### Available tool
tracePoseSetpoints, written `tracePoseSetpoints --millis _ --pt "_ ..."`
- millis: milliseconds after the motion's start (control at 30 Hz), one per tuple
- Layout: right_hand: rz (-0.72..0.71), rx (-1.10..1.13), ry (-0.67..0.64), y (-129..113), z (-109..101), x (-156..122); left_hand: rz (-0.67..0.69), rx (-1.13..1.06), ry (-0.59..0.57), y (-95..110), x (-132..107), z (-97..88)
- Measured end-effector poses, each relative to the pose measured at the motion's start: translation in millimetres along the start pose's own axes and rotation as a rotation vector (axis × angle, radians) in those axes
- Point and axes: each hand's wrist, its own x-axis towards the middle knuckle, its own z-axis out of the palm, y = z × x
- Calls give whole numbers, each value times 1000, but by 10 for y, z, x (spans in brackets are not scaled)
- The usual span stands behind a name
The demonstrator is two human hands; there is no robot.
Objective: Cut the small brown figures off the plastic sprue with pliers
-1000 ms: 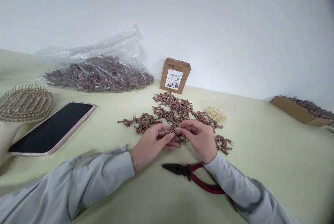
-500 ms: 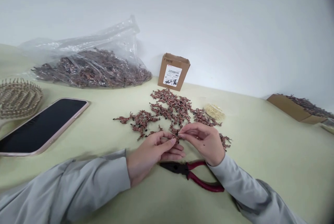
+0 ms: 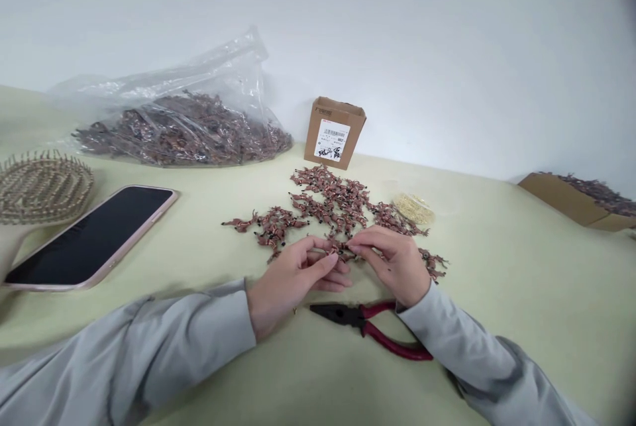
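Charm (image 3: 342, 254) between left hand (image 3: 291, 278), right hand (image 3: 396, 265); pliers (image 3: 370, 328) near.

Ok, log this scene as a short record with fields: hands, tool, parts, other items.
left hand: fingertips pinch a small reddish piece
right hand: pinches the same piece from the other side
loose pile: like pieces, just beyond the hands
pliers: red-handled, on the table, not gripped
back: clear bag of pieces, cardboard box, gold heap
left side: phone, hairbrush
right edge: shallow carton
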Motion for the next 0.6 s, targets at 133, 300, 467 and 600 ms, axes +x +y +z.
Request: tracePoseSetpoints --millis 133,300,467,600 --pt "-2 31 16 -5 19 7 -8 65 -40 -27 10 -13" --pt "-4 47 48 -61 20 7 -22 41 -45 -20 24 -22" --pt "-78 -33 78 -98 16 -12 -34 25 -17 -32 20 -22" --pt "-202 -127 57 -135 34 -20 -33 47 7 -39 14 -17"
